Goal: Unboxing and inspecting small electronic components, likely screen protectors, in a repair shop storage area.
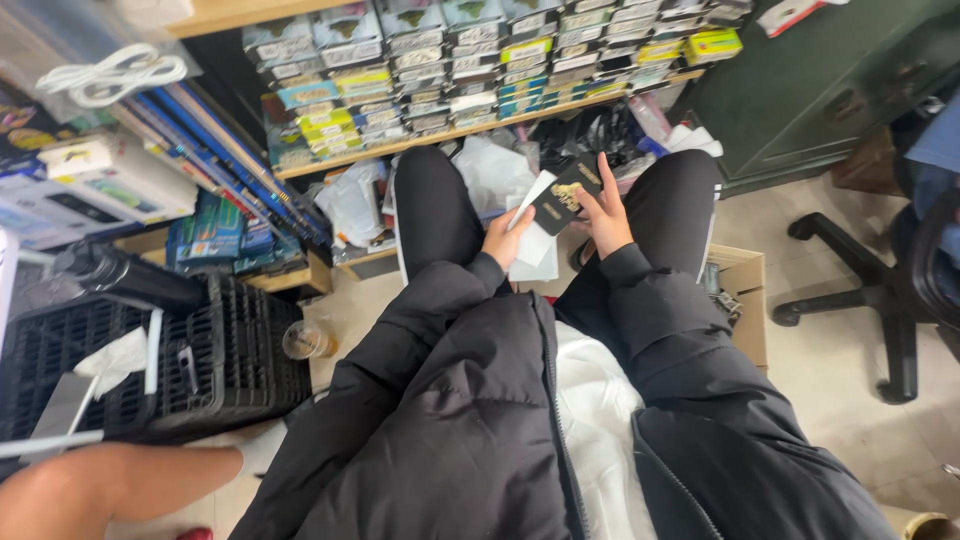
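Hands meet above the person's knees, both sleeved in a black puffer jacket (pixel 480 400). The right hand (pixel 606 215) is closed around a small dark booklet (pixel 564 195) with a gold emblem on its cover, thumb on the cover and fingers (pixel 603 172) behind its right edge. The booklet sits tilted, its upper end leaning to the right, between the two hands and slightly higher than the left one. The left hand (pixel 503 238) curls around a few white paper sheets (pixel 533 245), which fan out just under and to the left of the booklet; one white corner pokes up beside the booklet's left edge, touching it or nearly so. Whether the left hand also touches the booklet cannot be told.

Beyond the knees, a low wooden shelf (pixel 470 128) carries rows of small packaged goods (pixel 440 60) in yellow, blue and white. White plastic bags (pixel 355 200) lie on the floor below it. At the left stands a black plastic crate (pixel 230 350), with a clear cup (pixel 305 341) just beside it on the tiled floor (pixel 850 380). A cardboard box (pixel 745 300) sits by the right leg, and the base of an office chair (pixel 870 300) shows further right. A bare limb of another person (pixel 110 490) enters at the lower left corner.
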